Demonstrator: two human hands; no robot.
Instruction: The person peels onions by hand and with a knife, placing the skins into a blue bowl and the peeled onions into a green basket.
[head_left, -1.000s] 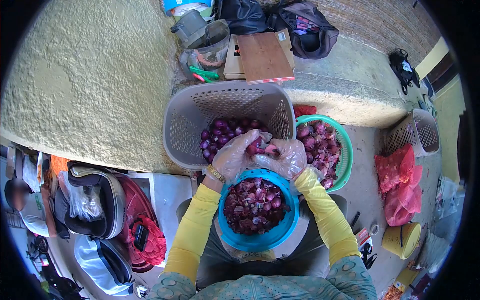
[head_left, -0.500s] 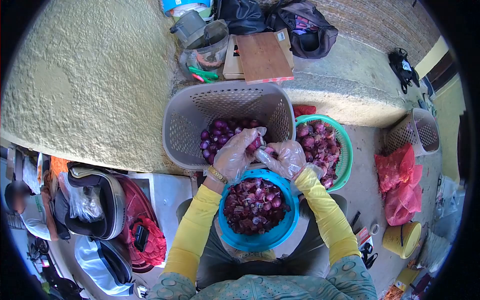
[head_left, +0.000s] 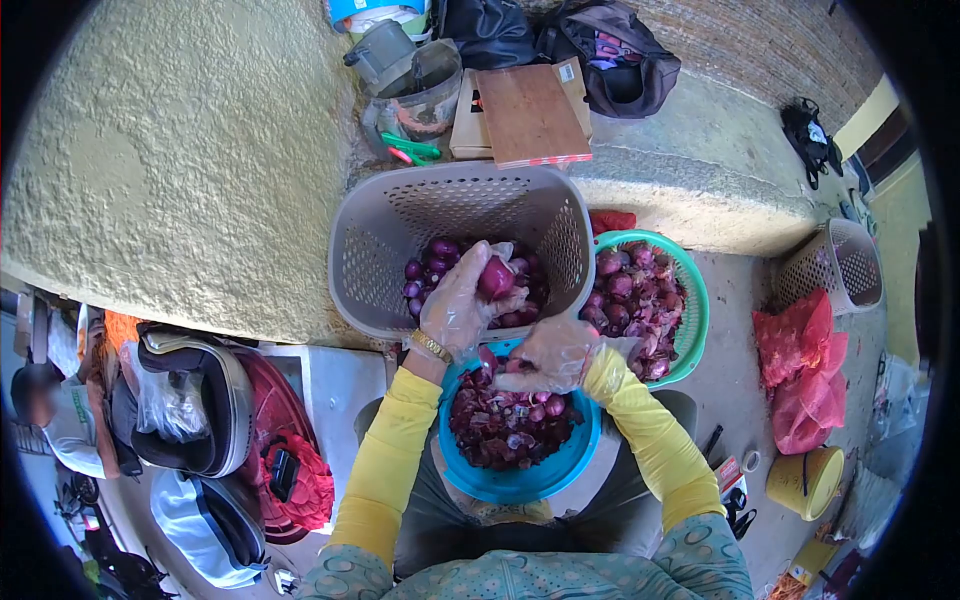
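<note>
Beyond the blue basin (head_left: 517,487), left hand (head_left: 452,312) grips an onion (head_left: 495,279), could slip through loose glove (head_left: 463,283); right hand's (head_left: 553,356) hold I cannot tell.

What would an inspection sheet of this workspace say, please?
Surface: hard floor, small bits scattered.
Job's things: purple onions in grey basket; onions and skins in blue basin and green colander.
Clutter: brown board on cardboard box; red mesh bags on floor.
Grip: left hand holds one onion; right hand over blue basin, hold unclear.
Cables: nothing seen for certain.
Surroundings: person at left edge; brickwork beyond.
</note>
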